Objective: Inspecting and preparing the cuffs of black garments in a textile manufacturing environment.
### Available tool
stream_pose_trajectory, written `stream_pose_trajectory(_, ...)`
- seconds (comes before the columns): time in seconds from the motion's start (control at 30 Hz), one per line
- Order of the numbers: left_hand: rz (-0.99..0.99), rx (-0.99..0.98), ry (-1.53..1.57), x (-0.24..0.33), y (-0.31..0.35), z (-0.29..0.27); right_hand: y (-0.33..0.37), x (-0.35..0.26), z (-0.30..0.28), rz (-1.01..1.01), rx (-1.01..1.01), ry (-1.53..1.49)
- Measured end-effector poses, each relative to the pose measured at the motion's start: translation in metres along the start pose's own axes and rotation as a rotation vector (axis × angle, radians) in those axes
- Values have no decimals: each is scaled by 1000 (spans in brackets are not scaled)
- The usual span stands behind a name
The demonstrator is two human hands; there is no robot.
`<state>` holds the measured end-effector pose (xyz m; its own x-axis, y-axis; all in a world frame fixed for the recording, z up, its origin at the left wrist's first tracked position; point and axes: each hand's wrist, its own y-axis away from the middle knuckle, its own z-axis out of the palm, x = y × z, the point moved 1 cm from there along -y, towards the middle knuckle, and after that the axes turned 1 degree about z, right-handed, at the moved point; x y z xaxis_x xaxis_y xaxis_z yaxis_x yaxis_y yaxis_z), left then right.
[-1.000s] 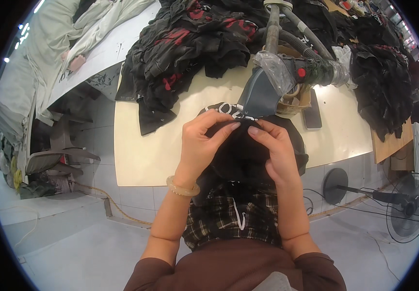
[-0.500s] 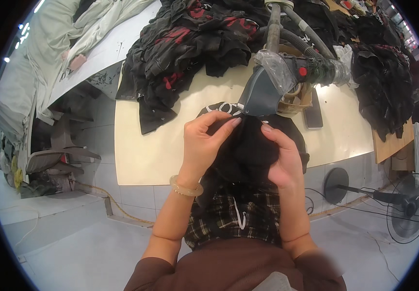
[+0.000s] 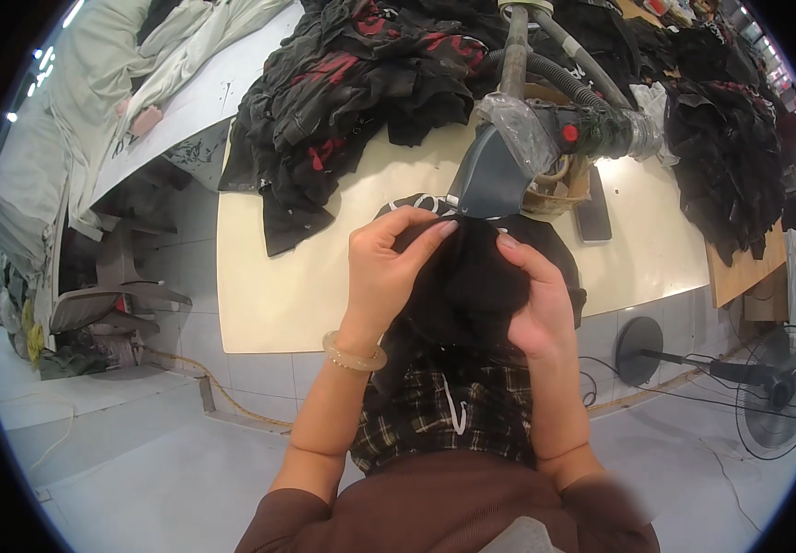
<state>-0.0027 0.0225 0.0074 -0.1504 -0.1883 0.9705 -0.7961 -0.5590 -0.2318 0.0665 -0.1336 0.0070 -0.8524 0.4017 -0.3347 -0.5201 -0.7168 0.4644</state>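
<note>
While black garment (image 3: 476,288) overhangs cream tabletop (image 3: 297,300), fan (image 3: 737,372) stands, apparently on floor (image 3: 186,488).

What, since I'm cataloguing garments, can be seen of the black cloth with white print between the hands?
The black cloth with white print looks soft and matte, bunched at the front of the cream tabletop. White print shows at its far side, partly behind the grey tapered hood. The left hand pinches it; the right hand touches its side, fingers mostly hidden.

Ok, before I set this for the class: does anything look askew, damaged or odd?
Crumpled clear plastic is bunched over the blue-grey casing beyond the black garment; it looks improvised against that smooth surface. I see no obvious spill or breakage.
</note>
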Motion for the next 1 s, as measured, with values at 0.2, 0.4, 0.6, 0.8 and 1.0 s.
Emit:
stream_pose_trajectory(0.2, 11, 8, -18, 6, -1, 2, 2, 0, 2, -14, -32, 9)
stream_pose_trajectory(0.4, -28, 5, -5, 6, -1, 2, 4, -2, 3, -18, -60, 19)
stream_pose_trajectory(0.6, 16, 51, -70, 7, -2, 3, 0, 1, 0, -53, 10, 57)
stream_pose_trajectory(0.8, 58, 65, -107, 8, -3, 9, 4, -5, 3, -58, -70, 63)
stream_pose_trajectory(1.0, 48, 101, -122, 7, -3, 0, -9, 3, -6, -96, 23, 107)
